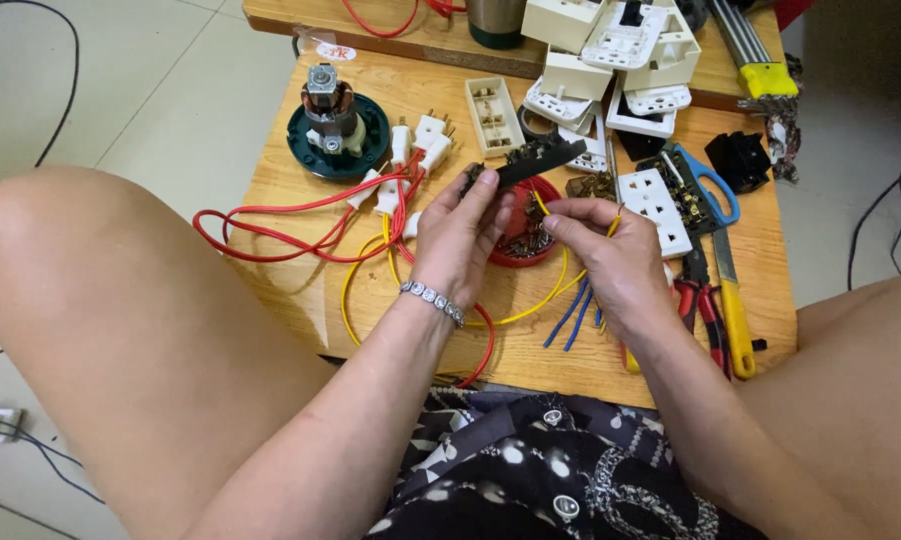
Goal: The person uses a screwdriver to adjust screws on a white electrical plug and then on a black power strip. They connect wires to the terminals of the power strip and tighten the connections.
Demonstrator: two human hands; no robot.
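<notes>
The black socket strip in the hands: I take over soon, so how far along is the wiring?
Done: white plugs already sit on red wires. In hand: the left hand holds the black socket strip while the right hand pinches a yellow wire near it. Left: blue wires lie loose on the table, and white socket covers lie unassembled.

Matt black plastic socket strip (530, 163), glossy yellow wire (555, 290), wooden table (290, 170).
</notes>
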